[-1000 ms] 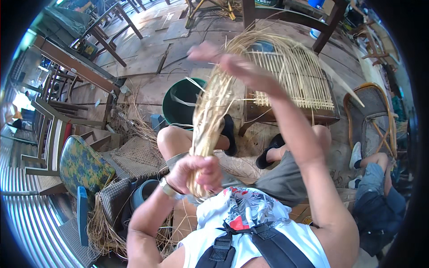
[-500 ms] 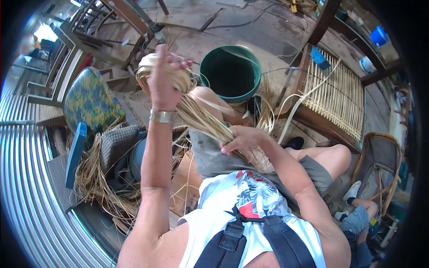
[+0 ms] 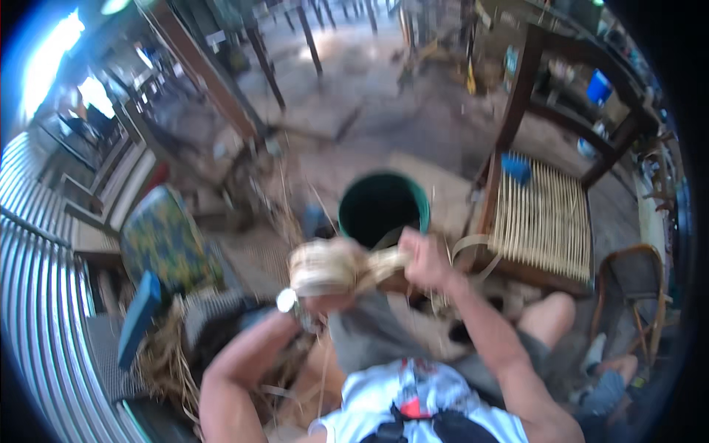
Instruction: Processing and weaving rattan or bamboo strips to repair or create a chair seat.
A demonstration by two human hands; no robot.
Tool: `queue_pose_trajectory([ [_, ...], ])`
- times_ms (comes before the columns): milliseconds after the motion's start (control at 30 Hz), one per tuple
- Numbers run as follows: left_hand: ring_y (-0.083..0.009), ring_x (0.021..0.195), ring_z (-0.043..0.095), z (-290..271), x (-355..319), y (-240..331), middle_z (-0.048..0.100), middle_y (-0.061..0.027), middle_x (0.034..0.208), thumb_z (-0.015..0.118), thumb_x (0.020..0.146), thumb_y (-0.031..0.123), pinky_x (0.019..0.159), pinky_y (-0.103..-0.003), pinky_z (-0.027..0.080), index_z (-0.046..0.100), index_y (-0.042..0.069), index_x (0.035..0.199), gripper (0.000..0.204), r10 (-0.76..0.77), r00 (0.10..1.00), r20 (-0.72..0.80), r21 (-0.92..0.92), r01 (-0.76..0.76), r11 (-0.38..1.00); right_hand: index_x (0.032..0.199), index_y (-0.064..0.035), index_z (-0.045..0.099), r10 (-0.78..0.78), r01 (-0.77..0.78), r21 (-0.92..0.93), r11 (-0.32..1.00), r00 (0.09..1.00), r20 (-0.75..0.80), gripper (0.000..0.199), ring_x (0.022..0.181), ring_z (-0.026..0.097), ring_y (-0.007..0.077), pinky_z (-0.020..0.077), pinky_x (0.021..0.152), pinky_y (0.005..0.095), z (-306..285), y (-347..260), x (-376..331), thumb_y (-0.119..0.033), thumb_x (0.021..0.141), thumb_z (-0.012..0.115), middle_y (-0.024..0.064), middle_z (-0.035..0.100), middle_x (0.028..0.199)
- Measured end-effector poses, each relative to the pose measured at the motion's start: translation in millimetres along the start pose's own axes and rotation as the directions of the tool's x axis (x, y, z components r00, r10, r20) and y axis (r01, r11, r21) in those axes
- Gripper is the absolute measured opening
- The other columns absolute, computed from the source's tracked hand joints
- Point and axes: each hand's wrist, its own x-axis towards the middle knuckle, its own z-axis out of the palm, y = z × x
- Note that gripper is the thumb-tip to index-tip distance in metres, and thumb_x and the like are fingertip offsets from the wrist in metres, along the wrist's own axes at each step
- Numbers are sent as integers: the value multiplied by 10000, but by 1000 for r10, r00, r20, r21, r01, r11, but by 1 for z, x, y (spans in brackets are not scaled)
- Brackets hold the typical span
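Note:
A bundle of pale cane-like strips (image 3: 321, 272) is wrapped in a thick coil about my left hand (image 3: 336, 303), whose fingers are closed on it. From that coil a tighter length runs right into the closed fist of my right hand (image 3: 426, 260). Both hands are close together above my lap, just on the near side of a dark green bucket (image 3: 424, 210). Motion blur hides the separate fingers and strand ends. A wristwatch (image 3: 287, 300) shows on my left wrist.
To the right stands a wooden chair (image 3: 509, 133) with strips strung across its seat (image 3: 543, 229) and a blue block (image 3: 517, 168) on it. At left lie a patterned cushion (image 3: 166, 240), a blue board (image 3: 140, 321) and loose strips (image 3: 166, 358). Another person's leg (image 3: 617, 369) shows lower right.
My left hand has come down from its raised position, and my right hand has moved forward, level with it. The view has tilted up, showing more floor ahead.

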Motion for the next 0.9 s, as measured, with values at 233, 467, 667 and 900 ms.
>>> queue_pose_trajectory([
  [233,-287,749,591,-33,-76,-62,633,-84,782,581,895,416,710,-434,474,625,118,801,316,10,976,-217,437,88,895,910,-106,589,137,7,-523,853,962,236,203,835,677,367,548,752,471,-53,-62,-25,-105,712,632,165,674,836],
  [467,-234,753,660,-69,-115,-92,662,-93,768,671,848,331,721,-375,534,658,36,870,296,-857,418,301,-362,882,303,1146,-89,627,-191,-497,-735,461,753,-629,424,1026,609,297,420,922,521,-256,36,46,25,739,606,130,619,1153],
  [667,-215,774,565,-19,-100,-5,565,-40,749,626,893,225,829,-409,485,580,95,831,151,-276,763,585,-717,327,-615,1495,-134,368,-727,34,-815,578,475,-496,781,1466,239,325,178,1175,518,-186,-123,78,-94,779,678,144,351,1517],
  [900,-175,757,527,-20,-12,141,487,-1,713,545,956,240,812,-367,465,539,99,835,186,324,914,245,-478,405,-780,1268,7,598,-374,-218,595,774,601,707,896,1128,577,236,411,1026,351,-52,-86,116,-742,928,241,149,614,1227],
])
